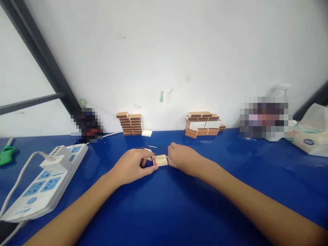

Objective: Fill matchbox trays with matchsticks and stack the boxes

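A small white tray (160,164) filled with red-tipped matches (160,160) lies on the blue table, between my two hands. My left hand (132,165) is at its left side, with the thumb at the tray's lower left edge and the fingers curved over some loose matches (149,158). My right hand (180,155) is at the tray's right end, its fingers curled in and one fingertip against that end. Whether the right fingers hold anything is hidden. A single match (152,147) lies just behind the loose ones.
Stacked matchboxes (132,124) and a pale block (147,133) stand at the wall; more matchboxes (202,131) are piled back right. A power strip (55,191) with cables and a green tool (7,155) lie left. A tissue pack (311,138) sits far right.
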`<state>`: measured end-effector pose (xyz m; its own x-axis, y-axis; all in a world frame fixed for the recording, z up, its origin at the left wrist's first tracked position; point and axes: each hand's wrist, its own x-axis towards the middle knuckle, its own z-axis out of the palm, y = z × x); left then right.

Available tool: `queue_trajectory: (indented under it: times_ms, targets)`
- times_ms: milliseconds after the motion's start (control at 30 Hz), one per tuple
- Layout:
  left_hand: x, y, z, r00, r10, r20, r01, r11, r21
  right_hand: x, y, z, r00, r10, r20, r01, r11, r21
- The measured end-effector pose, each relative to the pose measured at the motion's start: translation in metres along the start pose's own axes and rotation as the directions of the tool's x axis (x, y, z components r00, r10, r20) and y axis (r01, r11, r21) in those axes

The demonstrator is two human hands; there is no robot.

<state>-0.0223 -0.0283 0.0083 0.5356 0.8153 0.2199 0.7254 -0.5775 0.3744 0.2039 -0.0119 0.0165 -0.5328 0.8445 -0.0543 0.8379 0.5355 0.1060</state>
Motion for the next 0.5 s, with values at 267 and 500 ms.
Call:
queue_trajectory:
  times_ms: [267,500]
  targets:
    - [0.000,-0.001,0.000,1.000,0.013,-0.008,-0.013,1.000,0.011,-0.001,0.014,-0.008,0.998,0.013,-0.056,-0.012,1.000,0.020]
    - [0.000,0.002,0.003,0.999,0.044,0.015,-0.044,0.999,0.002,-0.002,0.004,-0.006,0.959,-0.122,-0.255,0.196,0.937,0.289]
